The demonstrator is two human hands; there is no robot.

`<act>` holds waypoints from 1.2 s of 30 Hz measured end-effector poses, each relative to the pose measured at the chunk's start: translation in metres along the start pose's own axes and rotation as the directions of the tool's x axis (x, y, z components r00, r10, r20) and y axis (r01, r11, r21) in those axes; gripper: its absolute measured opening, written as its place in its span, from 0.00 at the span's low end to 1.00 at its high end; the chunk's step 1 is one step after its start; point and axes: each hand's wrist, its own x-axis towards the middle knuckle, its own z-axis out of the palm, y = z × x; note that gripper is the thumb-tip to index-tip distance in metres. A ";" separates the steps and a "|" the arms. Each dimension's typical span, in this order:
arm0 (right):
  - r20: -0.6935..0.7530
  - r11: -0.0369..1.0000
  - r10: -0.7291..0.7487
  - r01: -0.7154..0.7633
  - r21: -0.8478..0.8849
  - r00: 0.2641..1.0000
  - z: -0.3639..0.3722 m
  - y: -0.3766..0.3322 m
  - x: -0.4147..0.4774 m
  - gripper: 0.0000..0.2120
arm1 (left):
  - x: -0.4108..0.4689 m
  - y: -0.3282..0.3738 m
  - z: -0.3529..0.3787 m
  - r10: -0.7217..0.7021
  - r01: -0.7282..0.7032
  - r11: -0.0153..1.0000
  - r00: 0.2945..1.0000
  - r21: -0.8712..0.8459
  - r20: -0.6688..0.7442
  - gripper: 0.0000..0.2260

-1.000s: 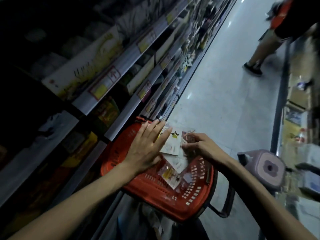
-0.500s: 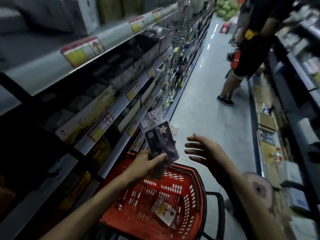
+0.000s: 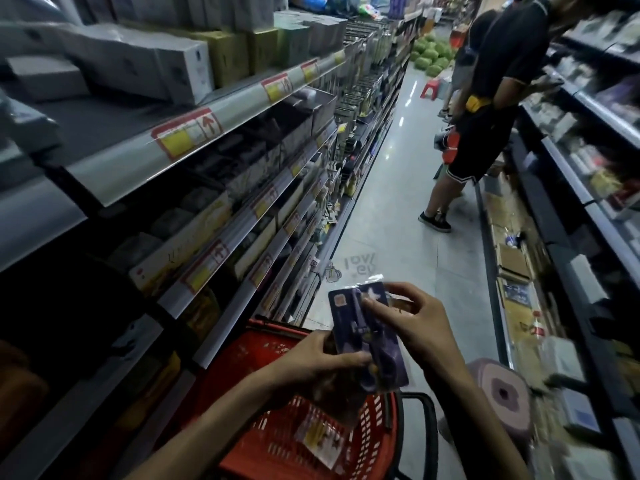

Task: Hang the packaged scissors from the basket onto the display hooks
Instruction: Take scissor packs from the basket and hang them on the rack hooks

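A dark blue carded pack of scissors (image 3: 372, 344), topped with clear plastic, is being held up above the red slotted plastic basket (image 3: 256, 355), clear of it, and is being gripped from both sides. Its lower left edge is being clasped by the left hand (image 3: 322, 363), the fingers being curled round the card and the thumb being laid across its front. Its upper right part is being pinched by the right hand (image 3: 427, 329), one bent finger being pressed on the face of the card while the others are being curled round the far edge. The pack is being kept tilted, its top leaning away over the grey tiled floor (image 3: 391, 209). Whether more packs are being held beneath it by the left hand cannot be told, that area being blurred. A clear packet with yellow print (image 3: 317, 436) is lying in the bottom of the basket. The left side is being taken up by grey metal shelves with red and yellow price labels (image 3: 187, 133). A pale pink round stool (image 3: 500, 396) is standing just beside the basket, and a person in black shirt and shorts (image 3: 491, 109) is standing further down the aisle.
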 end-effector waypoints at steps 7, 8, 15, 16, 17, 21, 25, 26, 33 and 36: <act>-0.175 0.985 -0.048 0.076 0.157 0.983 -0.025 0.001 -0.048 0.12 | -0.030 0.002 0.041 -0.048 0.024 0.957 0.996 -0.290 -0.077 0.17; -0.207 0.973 -0.023 0.069 0.220 0.978 -0.031 0.005 -0.059 0.11 | -0.033 0.004 0.048 -0.078 0.039 0.934 0.992 -0.355 -0.097 0.17; -0.355 0.816 0.294 -0.039 0.577 0.887 -0.098 0.047 -0.151 0.16 | -0.063 0.000 0.125 0.007 -0.039 0.990 0.973 -0.134 -0.230 0.09; -0.382 0.806 0.308 -0.026 0.591 0.871 -0.109 0.054 -0.164 0.18 | -0.067 -0.001 0.139 0.021 -0.045 0.995 0.969 -0.091 -0.248 0.10; -0.408 0.803 0.307 -0.003 0.596 0.860 -0.120 0.059 -0.178 0.20 | -0.069 -0.004 0.153 0.038 -0.052 0.997 0.963 -0.049 -0.267 0.11; -0.558 0.902 0.171 0.099 0.420 0.812 -0.163 0.079 -0.229 0.12 | -0.076 -0.010 0.211 0.066 -0.056 0.997 0.959 0.045 -0.275 0.10; -0.734 0.980 0.076 0.084 0.179 0.675 -0.201 0.106 -0.266 0.13 | -0.068 0.009 0.268 0.091 -0.064 0.991 0.963 0.114 -0.253 0.07; -0.767 0.993 0.033 0.066 0.098 0.641 -0.211 0.113 -0.276 0.17 | -0.065 0.015 0.283 0.091 -0.068 0.992 0.966 0.102 -0.244 0.07; -0.835 0.997 0.066 -0.065 0.036 0.546 -0.282 0.146 -0.331 0.07 | -0.052 0.039 0.382 0.057 -0.054 0.996 0.997 0.066 -0.050 0.08; -0.859 0.985 0.171 -0.102 0.139 0.482 -0.303 0.157 -0.350 0.07 | -0.049 0.047 0.416 0.044 -0.047 0.996 0.998 0.077 0.042 0.09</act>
